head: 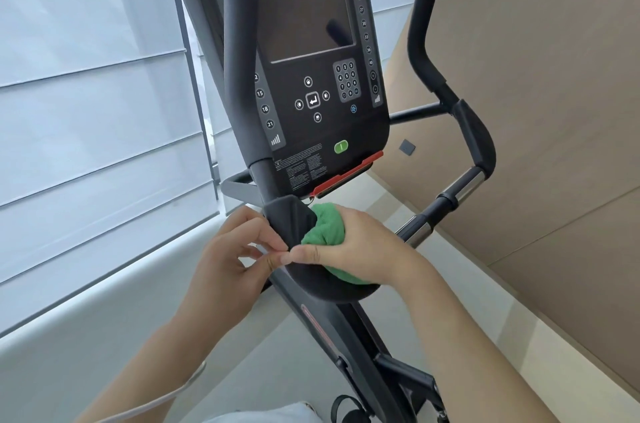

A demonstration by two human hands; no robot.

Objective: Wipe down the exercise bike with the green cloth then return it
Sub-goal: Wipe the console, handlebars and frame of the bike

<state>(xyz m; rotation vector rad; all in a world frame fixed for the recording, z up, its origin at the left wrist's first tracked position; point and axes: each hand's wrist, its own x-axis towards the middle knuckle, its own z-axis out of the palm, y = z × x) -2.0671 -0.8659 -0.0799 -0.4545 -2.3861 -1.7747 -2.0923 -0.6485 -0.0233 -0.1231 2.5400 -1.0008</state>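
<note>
The right hand (360, 246) clenched 1 bunched green cloth (323, 228), pressing it into the black curved pocket (294, 225) under the console, so the cloth lay just left of that grip. The left hand (235, 249) pinched the pocket's near edge. Beyond stood 1 black exercise bike console (304, 76) and 2 upright black handlebars (239, 42).

The exercise bike (349, 329) is mostly matt black plastic, its console (304, 111) smooth with a darker, glossy screen (304, 17) that throws back reflections. The upright handlebars (239, 76) look like soft, dull rubber or foam — faintly grainy. Lower on the right grip, a sensor band (465, 187) is polished metal, bright and mirror-like. The green cloth (325, 232) is nubbly, towel-like fabric, bunched — clearly soft. Behind, the window blinds (86, 111) are pale matt fabric, and the wall panels (554, 111) look smooth and beige.
</note>
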